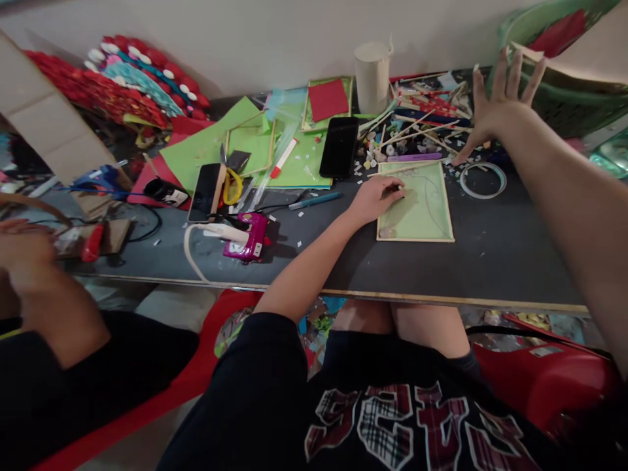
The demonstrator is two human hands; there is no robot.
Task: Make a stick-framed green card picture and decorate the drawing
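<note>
left hand (375,198) is laid on the left edge of a green framed card (417,204), fingers curled on its upper left part, nothing seen gripped. right hand (495,108) is raised with fingers spread above a pile of wooden sticks (417,127), thumb tip low near a clear tape ring (483,180). a black phone (339,146) is seen just left of the sticks, a white paper cup (373,77) behind it. a teal pen (314,200) lies left of the left hand. a pink device (248,237) sits near the table (490,261) front edge. another person's hand (24,252) is seen at far left
</note>
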